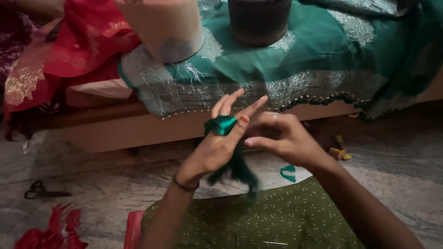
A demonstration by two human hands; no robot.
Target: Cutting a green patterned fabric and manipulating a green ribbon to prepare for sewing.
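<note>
My left hand [220,143] is raised with its fingers straight and a band of shiny green thread [221,125] wound around them. Loose green strands [237,171] hang down from the hand toward my lap. My right hand [282,137] is curled beside the left fingertips, thumb and forefinger pinched near the thread's end; the strand between them is too fine to make out. Both hands hover above my green dotted garment [258,216].
A green embroidered cloth [295,69] drapes over a low wooden bed edge [138,127], with red fabric [83,41] at left. Black scissors [39,190] and red scraps [53,230] lie on the stone floor at left. Small thread spools [340,152] sit at right.
</note>
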